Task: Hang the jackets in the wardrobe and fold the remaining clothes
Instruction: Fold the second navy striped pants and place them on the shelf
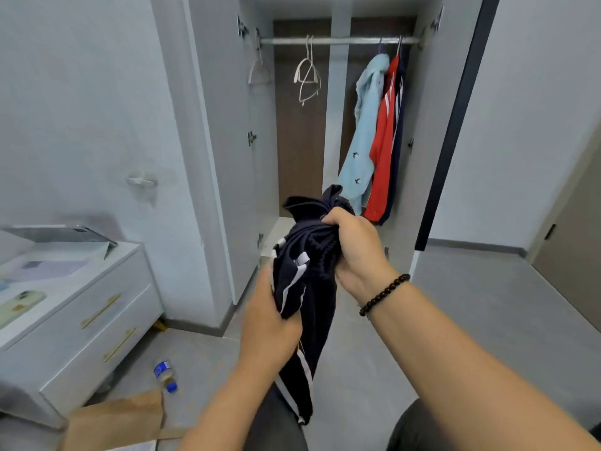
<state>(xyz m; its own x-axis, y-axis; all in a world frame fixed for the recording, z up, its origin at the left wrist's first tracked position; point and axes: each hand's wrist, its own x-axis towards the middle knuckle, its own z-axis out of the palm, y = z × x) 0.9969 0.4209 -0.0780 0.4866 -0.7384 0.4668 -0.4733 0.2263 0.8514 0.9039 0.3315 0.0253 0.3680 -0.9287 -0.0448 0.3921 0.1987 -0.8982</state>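
As the dark striped garment (305, 288) is soft and limp, it is held bunched before the open wardrobe (338, 125): gripped near the top by the right hand (354, 249), pinched lower by the left hand (270, 323). Probably it is best grasped at the waistband.

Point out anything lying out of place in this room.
A clear plastic bottle with a blue cap and label lies on its side on the grey floor, beside the white drawer unit. A brown paper bag also lies on the floor next to it.
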